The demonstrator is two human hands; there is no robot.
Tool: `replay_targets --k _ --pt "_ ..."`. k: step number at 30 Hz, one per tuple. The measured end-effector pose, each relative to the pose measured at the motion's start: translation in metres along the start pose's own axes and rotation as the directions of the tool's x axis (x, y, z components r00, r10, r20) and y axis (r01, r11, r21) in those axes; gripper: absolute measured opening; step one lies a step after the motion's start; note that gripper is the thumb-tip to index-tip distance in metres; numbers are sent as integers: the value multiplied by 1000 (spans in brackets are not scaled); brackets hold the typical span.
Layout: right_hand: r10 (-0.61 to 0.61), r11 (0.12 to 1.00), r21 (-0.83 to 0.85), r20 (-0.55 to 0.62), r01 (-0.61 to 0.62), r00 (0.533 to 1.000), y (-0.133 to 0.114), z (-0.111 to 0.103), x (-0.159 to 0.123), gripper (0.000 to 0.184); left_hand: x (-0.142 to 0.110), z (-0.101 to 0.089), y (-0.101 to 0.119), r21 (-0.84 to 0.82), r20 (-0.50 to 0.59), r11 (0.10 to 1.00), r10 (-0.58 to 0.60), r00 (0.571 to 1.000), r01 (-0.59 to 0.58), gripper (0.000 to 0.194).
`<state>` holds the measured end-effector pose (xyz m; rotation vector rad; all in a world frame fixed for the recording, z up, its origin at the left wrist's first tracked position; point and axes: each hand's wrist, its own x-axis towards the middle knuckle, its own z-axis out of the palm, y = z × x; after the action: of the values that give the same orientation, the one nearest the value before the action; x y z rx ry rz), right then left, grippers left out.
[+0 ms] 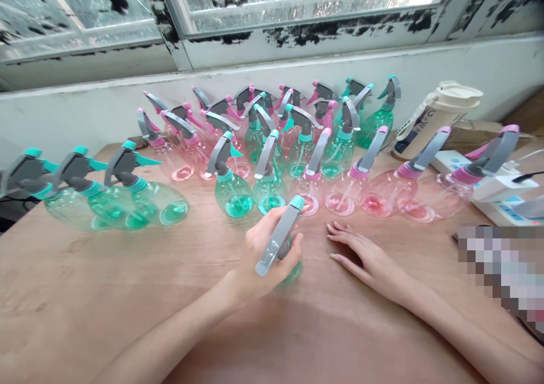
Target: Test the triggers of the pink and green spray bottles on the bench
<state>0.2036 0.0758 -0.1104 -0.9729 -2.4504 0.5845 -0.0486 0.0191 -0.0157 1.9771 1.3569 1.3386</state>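
My left hand (267, 248) is wrapped round the neck of a green spray bottle (293, 273) at the middle of the table. Its grey and teal trigger head shows above my fingers, while most of the bottle is hidden behind the hand. To the right, my right hand (361, 254) rests on the wood with fingers stretched out, holding nothing. Just beyond my hands stands a row of bottles, among them a green spray bottle (233, 194) and a pink spray bottle (345, 194).
Three green spray bottles (159, 203) stand at the left. Behind the front row are several more pink and green ones, near the wall (102, 112). A beige tumbler (437, 118) and a white power strip (488, 194) are at the right, beside a pixelated patch.
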Motion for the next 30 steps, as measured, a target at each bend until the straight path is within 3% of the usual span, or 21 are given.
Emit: replay_targets --k 17,24,27,30 --pt "-10 1000 25 -9 10 1000 4 -2 0 39 2 -1 1 42 -11 999 12 1000 -12 32" --pt "-8 1000 30 -11 8 1000 3 -3 1 39 10 -7 9 139 -8 986 98 995 -95 5" --pt "-11 999 31 -14 11 1000 2 -3 1 39 7 -8 8 122 -7 989 83 997 -81 9" --pt "-13 1000 27 -12 14 1000 3 -3 1 39 2 -6 6 86 0 996 15 1000 -15 25"
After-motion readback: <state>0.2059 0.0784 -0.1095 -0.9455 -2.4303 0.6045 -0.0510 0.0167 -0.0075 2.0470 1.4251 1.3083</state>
